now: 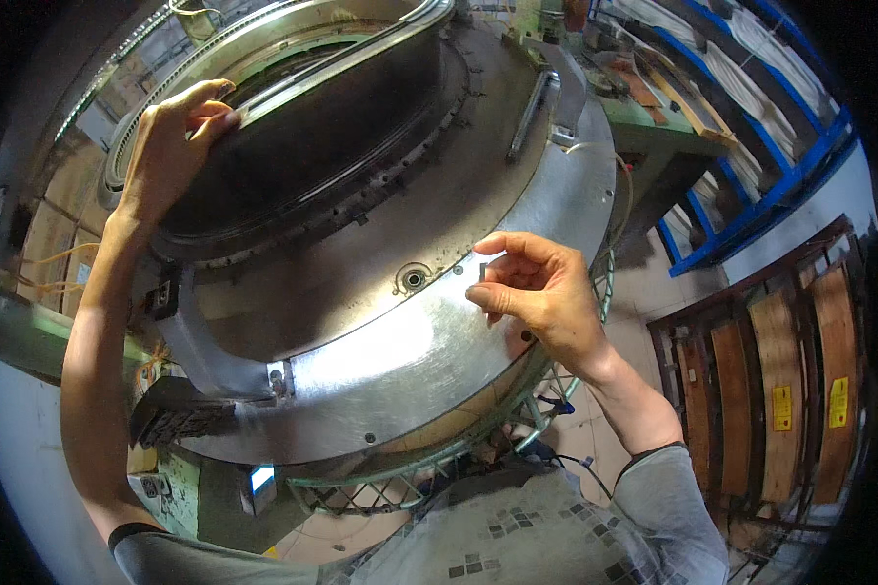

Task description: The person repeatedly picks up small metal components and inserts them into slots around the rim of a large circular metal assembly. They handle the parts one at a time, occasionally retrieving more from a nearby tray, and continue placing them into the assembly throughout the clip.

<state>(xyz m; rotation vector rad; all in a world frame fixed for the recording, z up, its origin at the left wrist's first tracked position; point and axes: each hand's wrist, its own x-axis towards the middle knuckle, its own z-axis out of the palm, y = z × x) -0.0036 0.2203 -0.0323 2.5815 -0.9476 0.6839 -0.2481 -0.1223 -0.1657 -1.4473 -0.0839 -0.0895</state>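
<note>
Pinching a small dark metal piece (484, 269) between thumb and forefinger, my right hand (541, 297) hovers just above the broad, shiny steel ring plate (400, 356) of the big circular machine. I judge the work only partly done: the piece is not yet seated, and a small round hole with a bushing (414, 280) lies just to the left of those fingertips. My left hand (171, 146) is well apart, up and to the left, fingers curled over the rim of the dark inner cylinder (302, 127), gripping it as a brace.
</note>
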